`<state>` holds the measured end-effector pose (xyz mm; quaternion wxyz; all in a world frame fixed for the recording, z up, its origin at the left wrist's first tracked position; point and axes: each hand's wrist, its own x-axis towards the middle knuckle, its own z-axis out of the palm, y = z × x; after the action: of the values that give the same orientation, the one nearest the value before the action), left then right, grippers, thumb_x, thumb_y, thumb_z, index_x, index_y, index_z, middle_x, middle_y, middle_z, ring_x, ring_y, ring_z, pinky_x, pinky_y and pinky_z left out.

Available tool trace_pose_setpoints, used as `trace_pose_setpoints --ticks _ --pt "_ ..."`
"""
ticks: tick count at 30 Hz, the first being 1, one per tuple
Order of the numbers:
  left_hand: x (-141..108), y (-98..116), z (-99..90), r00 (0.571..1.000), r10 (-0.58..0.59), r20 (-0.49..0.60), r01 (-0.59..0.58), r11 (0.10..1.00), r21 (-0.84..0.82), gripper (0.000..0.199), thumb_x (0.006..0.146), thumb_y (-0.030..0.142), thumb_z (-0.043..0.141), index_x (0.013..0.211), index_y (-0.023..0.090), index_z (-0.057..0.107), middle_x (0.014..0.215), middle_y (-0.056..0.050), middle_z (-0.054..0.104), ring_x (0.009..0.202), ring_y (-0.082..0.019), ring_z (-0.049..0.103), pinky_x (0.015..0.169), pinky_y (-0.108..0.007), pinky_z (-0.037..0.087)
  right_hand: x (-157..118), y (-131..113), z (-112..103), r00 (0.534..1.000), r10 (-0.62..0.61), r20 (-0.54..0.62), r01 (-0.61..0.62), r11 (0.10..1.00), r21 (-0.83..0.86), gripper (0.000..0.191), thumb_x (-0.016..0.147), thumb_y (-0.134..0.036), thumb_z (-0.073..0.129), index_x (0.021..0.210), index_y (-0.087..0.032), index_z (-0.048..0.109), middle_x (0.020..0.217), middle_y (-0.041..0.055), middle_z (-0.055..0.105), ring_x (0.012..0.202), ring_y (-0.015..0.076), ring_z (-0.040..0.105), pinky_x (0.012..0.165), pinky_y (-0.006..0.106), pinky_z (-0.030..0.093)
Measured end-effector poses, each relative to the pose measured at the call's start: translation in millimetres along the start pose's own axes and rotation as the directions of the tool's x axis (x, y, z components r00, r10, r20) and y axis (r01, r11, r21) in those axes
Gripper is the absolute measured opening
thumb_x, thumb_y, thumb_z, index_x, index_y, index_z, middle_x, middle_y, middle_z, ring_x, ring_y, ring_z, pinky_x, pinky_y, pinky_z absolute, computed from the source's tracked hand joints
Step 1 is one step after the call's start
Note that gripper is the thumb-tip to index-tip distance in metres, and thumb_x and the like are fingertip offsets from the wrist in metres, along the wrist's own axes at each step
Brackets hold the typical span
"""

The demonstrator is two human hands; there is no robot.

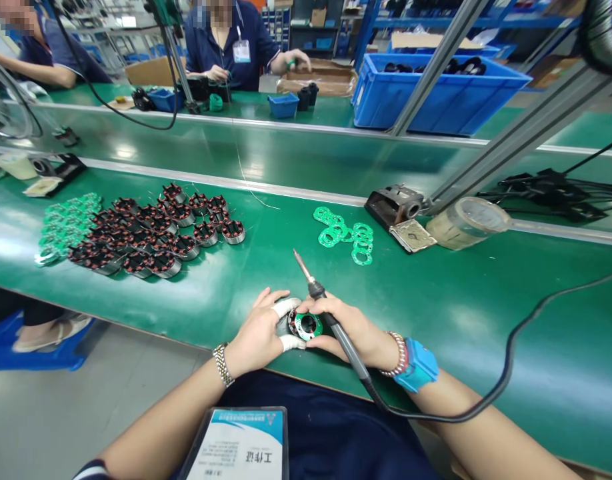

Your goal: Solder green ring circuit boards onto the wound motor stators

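Near the front edge of the bench, my left hand grips a wound motor stator, with white coverings on its thumb and index finger. My right hand pinches a green ring-shaped circuit board against the stator's face; the board partly covers the stator, and I cannot tell whether it is seated. Also in my right hand is a soldering iron, held across the fingers, its bare tip pointing away up and left. Loose ring boards lie on the bench beyond my right hand.
A cluster of stators stands at left beside stacked green boards. Back right are a soldering iron stand and a cloudy tub. The iron's black cable trails right. Across the bench, a co-worker handles parts near a blue crate.
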<state>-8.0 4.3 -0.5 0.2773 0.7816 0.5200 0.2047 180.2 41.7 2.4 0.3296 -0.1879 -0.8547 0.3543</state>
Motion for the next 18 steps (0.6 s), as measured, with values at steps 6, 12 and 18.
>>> trace_pose_setpoints --ticks 6,12,18 --pt "0.2 0.4 -1.3 1.000 0.010 0.008 -0.010 1.000 -0.005 0.052 0.069 0.033 0.067 0.116 0.021 0.050 0.120 -0.010 0.057 0.120 -0.026 0.043 0.106 -0.052 0.023 3.7 -5.6 -6.7 0.998 0.004 0.057 0.000 0.997 -0.074 0.028 0.081 -0.025 0.058 0.104 -0.022 0.043 0.099 0.0082 0.057 0.094 0.0186 0.056 0.080 0.035 0.051" --pt "-0.5 -4.6 2.5 1.000 0.017 0.002 -0.017 1.000 -0.006 0.054 0.069 0.037 0.066 0.117 0.020 0.049 0.120 -0.012 0.056 0.119 -0.026 0.044 0.105 -0.053 0.024 4.0 -6.6 -4.0 0.999 -0.010 0.051 0.015 0.995 -0.098 0.024 0.082 -0.024 0.056 0.103 -0.022 0.044 0.098 0.0077 0.058 0.094 0.0191 0.055 0.080 0.034 0.051" --pt "-1.2 -4.5 4.6 0.999 0.034 -0.031 -0.033 0.999 0.012 0.053 0.071 0.036 0.065 0.118 0.017 0.047 0.120 -0.014 0.056 0.119 -0.025 0.045 0.105 -0.051 0.025 -1.1 -5.6 9.5 0.994 0.033 -0.107 -0.046 0.992 -0.118 0.034 0.081 -0.024 0.058 0.110 -0.022 0.039 0.102 0.0083 0.056 0.096 0.0206 0.054 0.083 0.038 0.050"
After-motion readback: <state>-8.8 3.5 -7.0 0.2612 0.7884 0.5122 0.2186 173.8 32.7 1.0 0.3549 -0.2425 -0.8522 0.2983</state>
